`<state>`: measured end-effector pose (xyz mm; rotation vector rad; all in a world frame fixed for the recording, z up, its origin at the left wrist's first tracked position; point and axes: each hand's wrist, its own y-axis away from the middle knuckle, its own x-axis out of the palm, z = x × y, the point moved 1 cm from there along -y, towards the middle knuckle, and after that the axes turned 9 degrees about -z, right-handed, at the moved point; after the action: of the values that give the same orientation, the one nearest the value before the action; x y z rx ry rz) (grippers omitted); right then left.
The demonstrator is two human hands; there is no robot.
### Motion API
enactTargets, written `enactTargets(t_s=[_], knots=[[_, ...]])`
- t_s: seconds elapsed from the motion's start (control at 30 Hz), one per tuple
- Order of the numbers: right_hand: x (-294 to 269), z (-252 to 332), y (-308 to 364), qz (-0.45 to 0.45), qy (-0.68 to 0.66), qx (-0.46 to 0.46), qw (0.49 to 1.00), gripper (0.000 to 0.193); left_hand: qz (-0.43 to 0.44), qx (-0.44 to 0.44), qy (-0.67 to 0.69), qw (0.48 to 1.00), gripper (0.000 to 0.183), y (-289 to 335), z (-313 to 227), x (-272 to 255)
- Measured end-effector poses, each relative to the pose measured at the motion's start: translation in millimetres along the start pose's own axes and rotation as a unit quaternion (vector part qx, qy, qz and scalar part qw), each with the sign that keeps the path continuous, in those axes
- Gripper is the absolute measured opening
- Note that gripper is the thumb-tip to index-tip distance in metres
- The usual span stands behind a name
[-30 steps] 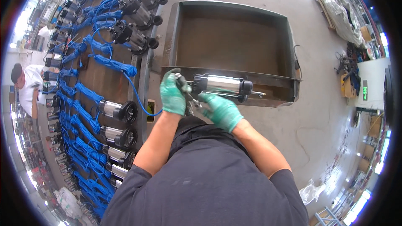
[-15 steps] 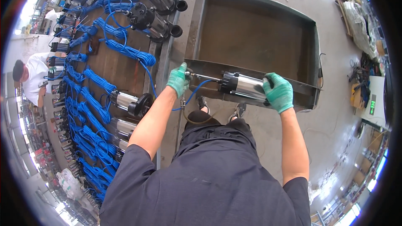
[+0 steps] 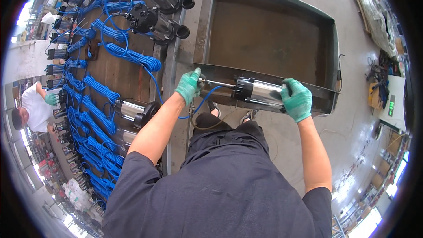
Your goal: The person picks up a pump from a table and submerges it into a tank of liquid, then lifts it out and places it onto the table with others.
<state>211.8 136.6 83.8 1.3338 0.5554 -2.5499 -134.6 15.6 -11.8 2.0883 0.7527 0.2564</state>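
Observation:
A submersible pump [image 3: 264, 94] with a shiny steel body and black head lies sideways over the near edge of a metal tank [image 3: 269, 74]. My right hand [image 3: 296, 100], in a green glove, is wrapped round its right end. My gloved left hand [image 3: 189, 86] is closed round a metal hose fitting, mostly hidden by the fingers. A thin metal rod [image 3: 219, 83] runs from this hand to the pump's black head. From that head a blue cable [image 3: 202, 101] passes under my left hand. A thin brownish hose [image 3: 207, 128] hangs below the same hand.
Left, a wooden-topped bench [image 3: 125, 72] carries several pumps and bundles of blue cable [image 3: 132, 57]. Two upright pumps [image 3: 158, 26] stand near its edge. Beyond it is a person in white [image 3: 35, 105]. A white cabinet [image 3: 393, 103] stands far right.
My hands keep their holds, and the pump has shifted only slightly rightward in view. The person in white now reaches a gloved hand toward the row of pumps.

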Motion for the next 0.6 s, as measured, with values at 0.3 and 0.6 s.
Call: enactTargets(t_s=[0.3, 0.6], knots=[[3.4, 2.0, -3.6, -0.014, 0.0, 0.025, 1.0, 0.01, 0.005, 0.02, -0.05, 0.999, 0.037, 2.8, -6.0, 7.2], [3.7, -1.3, -1.8, -0.015, 0.009, 0.032, 0.999, 0.013, -0.008, 0.017, -0.049, 0.999, 0.036, -0.6, -1.6, 8.9]])
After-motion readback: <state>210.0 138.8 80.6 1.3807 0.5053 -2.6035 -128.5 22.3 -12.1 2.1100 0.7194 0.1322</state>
